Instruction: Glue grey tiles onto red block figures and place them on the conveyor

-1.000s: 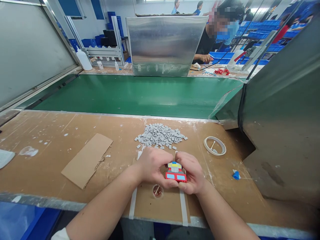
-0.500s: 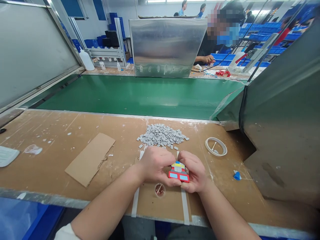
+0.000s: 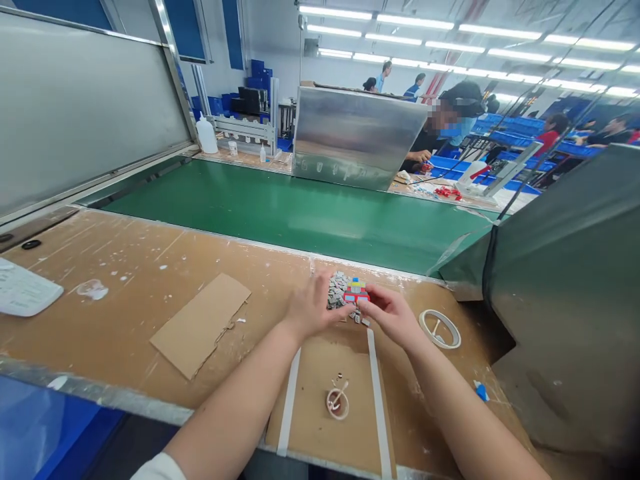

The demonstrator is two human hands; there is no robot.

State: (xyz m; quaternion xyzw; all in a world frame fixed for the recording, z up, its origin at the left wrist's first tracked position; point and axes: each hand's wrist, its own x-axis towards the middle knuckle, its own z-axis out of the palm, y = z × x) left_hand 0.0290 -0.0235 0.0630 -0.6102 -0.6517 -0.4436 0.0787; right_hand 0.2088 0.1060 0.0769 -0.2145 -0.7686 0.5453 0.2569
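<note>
Between my two hands, over the pile of small grey pieces (image 3: 336,292), is a red, yellow and grey toy piece (image 3: 357,292) with a blue top and light blue panels. My right hand (image 3: 393,313) grips its right side between thumb and fingers. My left hand (image 3: 314,308) is on the left with fingers spread over the pile's left side, its thumb reaching to the toy's lower edge. Nearer to me, a small round cup (image 3: 337,404) with reddish-brown contents and a white stick stands on the cardboard mat (image 3: 320,432) between two white tape strips.
A flat cardboard piece (image 3: 201,325) lies at the left, a white tape roll (image 3: 440,329) at the right. Behind the table runs a green belt (image 3: 260,207). A metal panel (image 3: 350,137) stands beyond it, and a person (image 3: 443,123) works at the far side.
Both hands have moved forward with the toy piece, from over the mat to the grey pile. My left hand's fingers have opened away from the toy. The camera view has tilted and shifted.
</note>
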